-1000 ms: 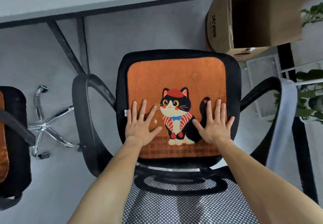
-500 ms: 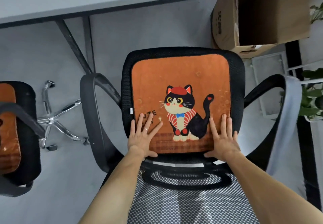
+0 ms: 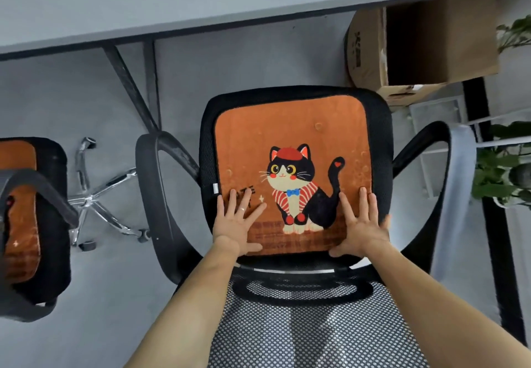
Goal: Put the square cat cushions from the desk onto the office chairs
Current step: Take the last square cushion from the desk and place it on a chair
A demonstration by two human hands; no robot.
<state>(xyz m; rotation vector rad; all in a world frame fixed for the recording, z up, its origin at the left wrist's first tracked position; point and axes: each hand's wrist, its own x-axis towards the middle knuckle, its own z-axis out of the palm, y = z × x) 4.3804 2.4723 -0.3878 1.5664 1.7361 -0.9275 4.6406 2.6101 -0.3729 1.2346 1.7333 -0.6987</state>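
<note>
Both my hands lie flat on the cat cushion (image 3: 293,132), fingers (image 3: 362,195) straight and spread, gripping nothing. My left hand (image 3: 234,221) presses its near left corner and my right hand (image 3: 362,224) its near right corner, with the printed cat (image 3: 296,183) sitting between them. The cushion stretches away from my fingertips toward the desk (image 3: 201,0). Being square, it has no long side to line up. What matters is that its near edge runs just under my thumbs, along the rear of the chair seat (image 3: 380,120), whose black rim shows as a fairly even band beyond my fingertips and outside each hand. Neither hand is nearer than the other; they sit level across the same edge. I judge the cushion is seated squarely, so the coming move is likely just to lift both palms straight off without dragging the cloth back toward me. Far out past my left hand, a second chair (image 3: 54,183) already carries another orange cushion (image 3: 20,218).
</note>
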